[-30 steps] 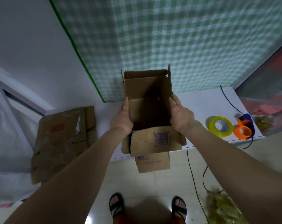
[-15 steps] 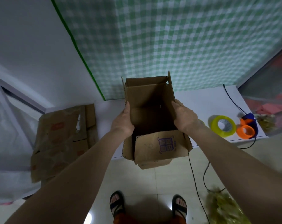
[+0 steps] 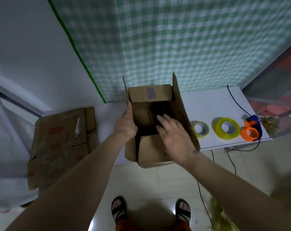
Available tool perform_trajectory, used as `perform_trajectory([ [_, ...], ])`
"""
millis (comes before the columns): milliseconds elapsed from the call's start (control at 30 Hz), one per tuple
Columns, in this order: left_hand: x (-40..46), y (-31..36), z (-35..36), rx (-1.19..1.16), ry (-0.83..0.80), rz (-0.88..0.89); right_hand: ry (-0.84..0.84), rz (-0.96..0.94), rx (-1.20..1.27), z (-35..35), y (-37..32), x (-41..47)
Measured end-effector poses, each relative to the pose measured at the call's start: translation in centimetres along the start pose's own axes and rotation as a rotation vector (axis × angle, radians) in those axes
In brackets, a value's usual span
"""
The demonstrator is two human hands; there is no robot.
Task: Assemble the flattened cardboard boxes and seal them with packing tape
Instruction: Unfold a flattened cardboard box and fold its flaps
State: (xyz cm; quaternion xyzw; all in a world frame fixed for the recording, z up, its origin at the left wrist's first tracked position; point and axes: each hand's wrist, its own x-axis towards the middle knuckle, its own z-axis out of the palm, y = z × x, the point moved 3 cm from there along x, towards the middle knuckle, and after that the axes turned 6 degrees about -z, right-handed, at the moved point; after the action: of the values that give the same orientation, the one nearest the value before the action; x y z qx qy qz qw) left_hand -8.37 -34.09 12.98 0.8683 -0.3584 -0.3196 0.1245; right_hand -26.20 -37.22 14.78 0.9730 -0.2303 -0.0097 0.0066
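A brown cardboard box [image 3: 151, 95] stands on the white table [image 3: 211, 104] with its flaps open toward me. My left hand [image 3: 125, 124] grips the box's left wall, thumb along the edge. With fingers spread, my right hand [image 3: 173, 135] reaches into the open box above the near flap [image 3: 151, 150]. A far flap with a purple stamp is folded inward. Two rolls of yellowish packing tape [image 3: 200, 129] [image 3: 227, 128] lie on the table to the right of the box. Beside them lies an orange and blue tape dispenser [image 3: 250, 132].
Flattened cardboard boxes [image 3: 58, 144] lie on the table's left end, hanging over its edge. A black cable [image 3: 236, 104] runs across the table's right end and down to the tiled floor. A green checked curtain hangs behind. My sandalled feet stand below the table edge.
My right hand left the box's right wall and moved inside the box. The far flap folded inward. The box shifted left, uncovering a second tape roll.
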Motion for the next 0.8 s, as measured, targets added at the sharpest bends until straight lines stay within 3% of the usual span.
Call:
perform_trajectory([
  [200,-0.3,-0.1,0.0,-0.013,-0.002,-0.007,-0.340,0.141,0.175,4.1,-1.0,-2.3],
  [433,-1.2,-0.2,0.1,-0.080,0.021,0.021,-0.433,0.254,0.317,6.3,-0.6,-2.3],
  [567,-2.2,0.0,0.2,-0.074,0.061,0.049,-0.466,0.296,0.225,6.8,-0.3,-2.2],
  [700,-3.6,-0.1,0.7,0.092,0.255,0.207,-0.507,0.320,0.096,6.1,0.4,-2.3],
  [800,-4.4,-0.1,1.0,0.453,0.355,0.350,-0.561,0.320,0.081,5.1,1.2,-1.9],
])
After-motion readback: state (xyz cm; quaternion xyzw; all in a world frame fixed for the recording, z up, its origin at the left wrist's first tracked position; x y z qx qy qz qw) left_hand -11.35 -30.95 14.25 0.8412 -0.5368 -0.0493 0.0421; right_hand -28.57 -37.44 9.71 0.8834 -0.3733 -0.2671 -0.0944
